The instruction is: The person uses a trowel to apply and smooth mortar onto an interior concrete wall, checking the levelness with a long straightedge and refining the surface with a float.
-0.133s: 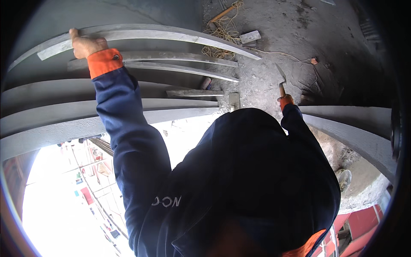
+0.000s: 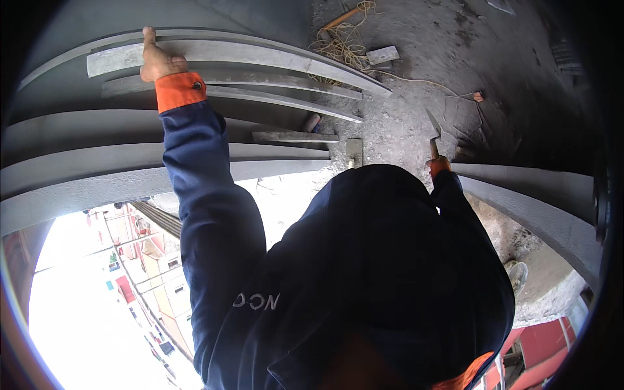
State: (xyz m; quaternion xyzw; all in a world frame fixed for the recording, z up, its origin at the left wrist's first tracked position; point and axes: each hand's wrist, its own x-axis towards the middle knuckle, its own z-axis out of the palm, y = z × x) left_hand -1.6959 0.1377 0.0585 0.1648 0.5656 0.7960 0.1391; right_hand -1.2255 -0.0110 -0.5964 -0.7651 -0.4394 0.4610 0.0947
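At the upper left, my left hand [image 2: 160,60] grips a long grey cement-stained board [image 2: 260,54] near its left end, a finger or thumb reaching over the upper edge. The board lies along or close to the grey wall [image 2: 214,16]; whether it touches cannot be made out. My right hand [image 2: 439,165], lower and to the right, is closed round the wooden handle of a pointing trowel [image 2: 435,126]. The trowel's narrow metal blade points away from me above the rubble-strewn floor. My body and sleeve partly cover the right arm.
More boards [image 2: 286,97] lie beneath the held one. Tangled yellow cord [image 2: 341,49] and a hammer-like wooden handle [image 2: 341,17] are on the dusty floor [image 2: 416,62], beside a pale block [image 2: 382,54]. Behind me is a bright opening with a concrete ledge [image 2: 97,188]; a bucket-like container [image 2: 518,276] stands lower right.
My left hand and the board's left end have shifted right and slightly upward in the picture. The right hand with the trowel has dropped a little and moved slightly right.
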